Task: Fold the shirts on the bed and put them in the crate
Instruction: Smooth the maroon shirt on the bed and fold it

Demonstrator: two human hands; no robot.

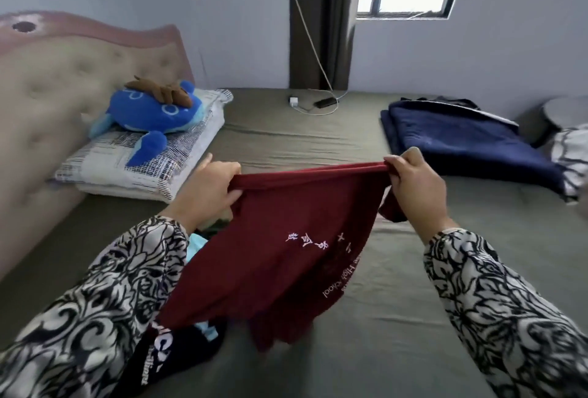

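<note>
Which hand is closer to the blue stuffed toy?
Left. The left hand grips the red shirt just below and right of the blue stuffed toy on the pillow. The right hand holds the shirt's other end, farther right.

Two hands [208,189] [413,187], one red shirt [286,254] (held up), one plush [149,114].

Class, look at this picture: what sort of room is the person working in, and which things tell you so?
Most likely a bedroom in a home. A bed with a padded headboard fills the view, a pillow carries a blue plush toy, and a folded navy blanket lies on it.
</note>
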